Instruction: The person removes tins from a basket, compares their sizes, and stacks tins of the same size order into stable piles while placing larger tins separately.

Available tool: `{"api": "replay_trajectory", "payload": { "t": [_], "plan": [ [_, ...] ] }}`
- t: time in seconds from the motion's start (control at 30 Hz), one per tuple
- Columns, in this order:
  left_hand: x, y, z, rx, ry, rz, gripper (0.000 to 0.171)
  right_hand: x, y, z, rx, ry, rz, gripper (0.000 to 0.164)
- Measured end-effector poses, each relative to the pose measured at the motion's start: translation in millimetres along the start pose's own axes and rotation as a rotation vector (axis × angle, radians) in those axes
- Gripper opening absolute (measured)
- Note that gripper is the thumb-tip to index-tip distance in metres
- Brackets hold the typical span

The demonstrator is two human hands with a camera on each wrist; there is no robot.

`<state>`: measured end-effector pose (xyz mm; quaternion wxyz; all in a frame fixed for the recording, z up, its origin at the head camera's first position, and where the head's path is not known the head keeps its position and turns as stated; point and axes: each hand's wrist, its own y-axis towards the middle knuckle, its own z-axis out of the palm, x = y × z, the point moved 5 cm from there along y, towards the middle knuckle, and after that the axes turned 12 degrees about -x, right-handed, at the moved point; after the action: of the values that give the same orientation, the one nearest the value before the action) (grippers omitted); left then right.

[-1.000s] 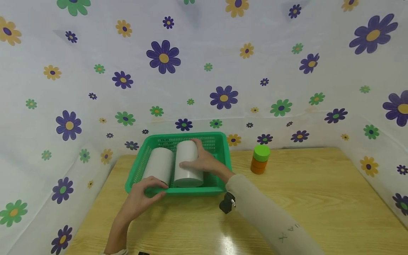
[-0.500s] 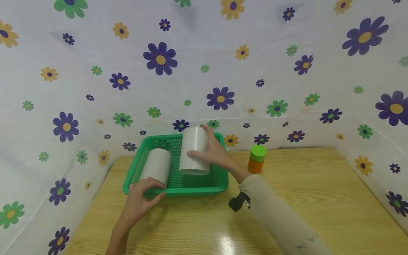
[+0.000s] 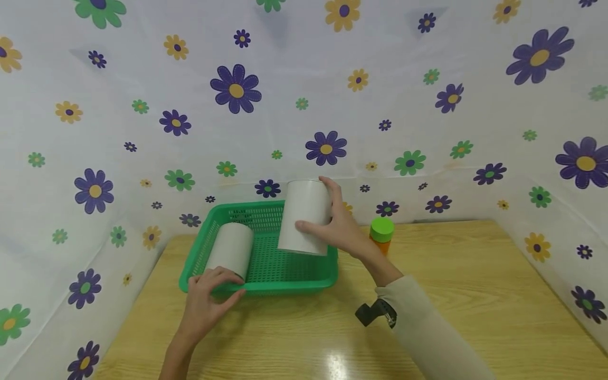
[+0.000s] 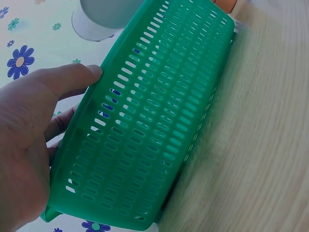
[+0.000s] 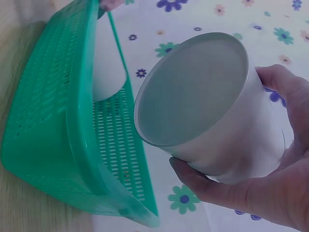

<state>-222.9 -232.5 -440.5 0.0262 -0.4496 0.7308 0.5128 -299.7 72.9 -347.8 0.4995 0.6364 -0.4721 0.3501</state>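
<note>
My right hand (image 3: 345,230) grips a white cylindrical can (image 3: 304,216) from its right side, thumb in front and fingers behind. The can hangs tilted above the right part of a green plastic basket (image 3: 290,286). Its flat, pale end (image 5: 193,92) faces the right wrist camera. At the basket's front left, my left hand (image 3: 204,306) holds the rim; in the left wrist view the thumb lies on the rim (image 4: 79,108) with fingers behind it. A second white can (image 3: 231,247) lies on its side in the basket's left part, its near end partly covered by my left hand.
An orange jar with a bright green lid (image 3: 381,228) stands right of the basket, partly behind my right forearm. A wooden table (image 3: 451,285) carries everything. White flower-printed cloth (image 3: 280,126) hangs close behind the basket and along both sides.
My right hand has lifted the white can off the basket floor and carried it up and to the right. My left hand stays at the basket rim.
</note>
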Motion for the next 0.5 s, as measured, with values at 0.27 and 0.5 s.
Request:
{"api": "replay_trajectory", "payload": {
  "t": [0.27, 0.5],
  "plan": [
    [0.2, 2.0, 0.4, -0.013, -0.017, 0.01, 0.033, 2, -14, -21, -0.032, -0.003, -0.025, 0.107],
    [0.8, -0.2, 1.9, -0.023, -0.011, 0.013, 0.033, 0, -27, -37, -0.085, -0.022, -0.062, 0.108]
  ]
}}
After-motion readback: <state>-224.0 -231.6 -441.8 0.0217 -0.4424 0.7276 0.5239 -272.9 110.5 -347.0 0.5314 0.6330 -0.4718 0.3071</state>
